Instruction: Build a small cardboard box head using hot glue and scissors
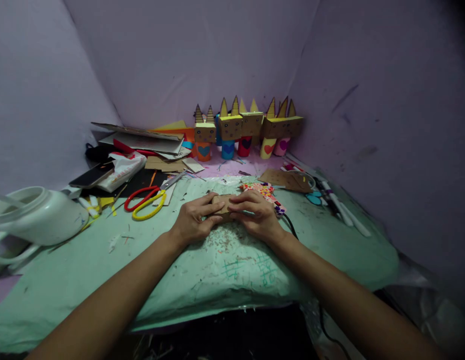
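Between my two hands is a small brown piece of cardboard [223, 205], held just above the green table cover [187, 280]. My left hand [196, 215] pinches its left end between thumb and fingers. On its right end, the fingers and thumb of my right hand [257, 212] are closed as well. The fingers hide both ends, so I cannot tell its full shape. A patterned pink cloth-like thing [260, 189] lies just behind my right hand. Brown crumbs and shavings are scattered on the cover below the cardboard.
Scissors [147, 200] with red and yellow handles lie left of my hands. Cardboard animal figures [228, 130] with pointed ears stand along the back. Stacked cardboard [142, 137] fills the back left, near a white pitcher [44, 215]. Pens [337, 202] lie at the right; a black cord [290, 225] runs nearby.
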A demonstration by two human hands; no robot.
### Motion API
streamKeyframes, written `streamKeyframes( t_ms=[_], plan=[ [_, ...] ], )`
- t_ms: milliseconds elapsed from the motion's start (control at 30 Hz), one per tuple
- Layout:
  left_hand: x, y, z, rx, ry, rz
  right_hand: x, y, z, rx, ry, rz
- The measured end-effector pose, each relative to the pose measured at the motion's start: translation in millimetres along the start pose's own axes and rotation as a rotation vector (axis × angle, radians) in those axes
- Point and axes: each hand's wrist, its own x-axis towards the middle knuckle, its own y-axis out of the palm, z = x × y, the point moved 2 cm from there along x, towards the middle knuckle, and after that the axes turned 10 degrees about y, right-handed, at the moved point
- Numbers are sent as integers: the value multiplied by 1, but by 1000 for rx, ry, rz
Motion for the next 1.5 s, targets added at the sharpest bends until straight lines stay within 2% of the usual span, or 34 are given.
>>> streamKeyframes(
  t_ms=[167,933,1500],
  plan=[
    [0,0,0,14,-13,-17,1,0,1,-14,49,16],
    [2,2,-4,-45,-112,-58,0,2,1,11,71,-2],
    [5,1,-5,-82,-94,-48,1,2,5,-2,36,-27]
  ],
)
